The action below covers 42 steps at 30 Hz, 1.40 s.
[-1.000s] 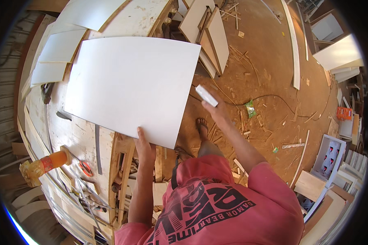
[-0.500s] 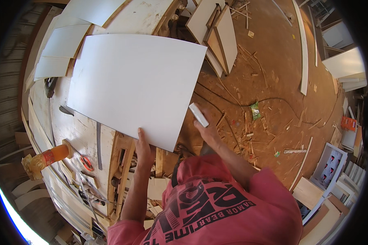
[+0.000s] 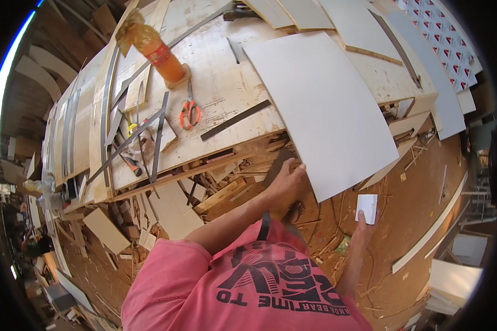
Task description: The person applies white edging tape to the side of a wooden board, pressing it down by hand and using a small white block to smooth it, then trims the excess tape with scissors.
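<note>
A large white panel (image 3: pixel 328 105) lies on the workbench (image 3: pixel 232 110), its near end jutting past the bench edge. My left hand (image 3: pixel 289 175) is at the panel's left edge, close to the near corner. Its fingers are curled, and what they hold, if anything, does not show. Out to the right, over the floor, my right hand (image 3: pixel 362 227) is closed around a small white rectangular block (image 3: pixel 366 209), thumb on its near face. The block is apart from the panel.
Orange-handled scissors (image 3: pixel 190 115), a bottle of orange liquid (image 3: pixel 163 60) and dark strips (image 3: pixel 236 120) lie or stand on the bench to the left. More boards (image 3: pixel 364 27) rest at the far side. Wood offcuts (image 3: pixel 165 207) crowd beneath the bench; scraps litter the brown floor (image 3: pixel 408 220).
The view has swung left, bringing the scissors and bottle toward the middle. My left thumb no longer shows on top of the panel. The block stays in my right hand, turned with a broad face showing.
</note>
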{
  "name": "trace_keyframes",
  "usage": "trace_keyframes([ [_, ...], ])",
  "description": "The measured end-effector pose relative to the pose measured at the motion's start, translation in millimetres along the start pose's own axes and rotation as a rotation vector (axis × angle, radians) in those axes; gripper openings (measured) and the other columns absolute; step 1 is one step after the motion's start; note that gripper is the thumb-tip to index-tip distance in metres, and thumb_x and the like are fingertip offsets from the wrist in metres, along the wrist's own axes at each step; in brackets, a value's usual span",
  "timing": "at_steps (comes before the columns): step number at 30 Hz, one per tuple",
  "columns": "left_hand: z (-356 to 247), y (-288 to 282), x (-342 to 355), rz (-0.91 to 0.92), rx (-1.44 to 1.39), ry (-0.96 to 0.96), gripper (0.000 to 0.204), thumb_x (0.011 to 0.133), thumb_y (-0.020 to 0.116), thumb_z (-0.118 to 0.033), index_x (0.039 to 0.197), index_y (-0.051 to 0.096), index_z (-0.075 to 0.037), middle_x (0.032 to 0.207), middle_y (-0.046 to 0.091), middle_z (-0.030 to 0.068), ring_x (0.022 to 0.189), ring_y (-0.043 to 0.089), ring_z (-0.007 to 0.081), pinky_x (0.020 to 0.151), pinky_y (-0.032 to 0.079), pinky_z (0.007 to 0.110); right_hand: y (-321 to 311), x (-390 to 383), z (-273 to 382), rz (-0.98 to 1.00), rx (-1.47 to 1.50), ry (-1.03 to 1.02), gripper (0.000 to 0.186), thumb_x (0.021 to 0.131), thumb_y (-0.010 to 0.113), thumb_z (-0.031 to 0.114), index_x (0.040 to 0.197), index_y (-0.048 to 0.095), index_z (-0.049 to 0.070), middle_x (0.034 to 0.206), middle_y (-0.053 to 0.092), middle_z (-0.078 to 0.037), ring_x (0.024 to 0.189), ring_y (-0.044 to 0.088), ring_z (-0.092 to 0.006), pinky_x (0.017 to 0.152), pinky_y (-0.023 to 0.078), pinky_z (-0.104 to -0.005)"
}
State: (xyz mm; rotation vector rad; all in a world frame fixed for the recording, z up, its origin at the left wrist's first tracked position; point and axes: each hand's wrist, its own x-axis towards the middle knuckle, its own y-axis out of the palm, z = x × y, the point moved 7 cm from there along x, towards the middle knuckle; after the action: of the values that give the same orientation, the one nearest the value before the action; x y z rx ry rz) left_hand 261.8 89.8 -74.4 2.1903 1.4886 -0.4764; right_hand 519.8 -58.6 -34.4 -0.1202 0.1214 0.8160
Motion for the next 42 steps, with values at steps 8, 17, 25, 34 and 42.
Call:
trace_keyframes([
  [8,-46,-50,-72,0.124,-0.032,0.220,0.043,0.091,0.061,-0.029,0.122,0.052,-0.001,0.107,0.061,0.0092,0.100,0.056,0.0159,0.088,0.045,0.031,213,-82,46,0.591,0.175,0.032,0.054,0.089,0.064,0.018,0.132,0.037,-0.001,0.116,0.053,-0.013,0.109,0.052,-0.0196,0.092,0.044,-0.0335],
  [17,-43,-300,-76,-0.684,0.191,0.343,0.040,0.092,0.059,-0.025,0.119,0.046,0.001,0.094,0.062,0.0151,0.072,0.062,0.0193,0.052,0.050,0.030,195,-46,40,0.622,-0.285,-0.043,0.048,0.097,0.052,0.022,0.138,0.038,0.000,0.112,0.059,-0.013,0.094,0.062,-0.0170,0.082,0.050,-0.0292],
  [25,-55,-306,-71,-1.026,1.062,0.234,0.049,0.085,0.062,-0.019,0.128,0.046,0.000,0.125,0.048,0.0244,0.120,0.043,0.0383,0.099,0.036,0.047,70,80,52,0.247,-0.455,-0.166,0.041,0.094,0.054,0.022,0.128,0.049,-0.001,0.107,0.061,-0.012,0.094,0.063,-0.0206,0.083,0.049,-0.0317],
  [34,-27,-85,-5,-0.468,0.381,0.251,0.045,0.097,0.049,-0.032,0.129,0.045,0.000,0.121,0.054,0.0148,0.103,0.056,0.0243,0.087,0.046,0.037,45,291,60,0.015,-1.041,-0.510,0.041,0.091,0.055,0.031,0.116,0.058,-0.001,0.111,0.060,-0.021,0.107,0.055,-0.0361,0.094,0.042,-0.0413],
  [42,21,-11,73,-0.657,-0.237,0.137,0.040,0.100,0.040,-0.035,0.118,0.046,0.000,0.103,0.054,0.0105,0.087,0.054,0.0172,0.076,0.047,0.032,76,356,-2,0.507,-0.749,-0.072,0.054,0.094,0.043,0.047,0.096,0.064,-0.003,0.095,0.065,-0.025,0.091,0.062,-0.0393,0.080,0.046,-0.0430],
])
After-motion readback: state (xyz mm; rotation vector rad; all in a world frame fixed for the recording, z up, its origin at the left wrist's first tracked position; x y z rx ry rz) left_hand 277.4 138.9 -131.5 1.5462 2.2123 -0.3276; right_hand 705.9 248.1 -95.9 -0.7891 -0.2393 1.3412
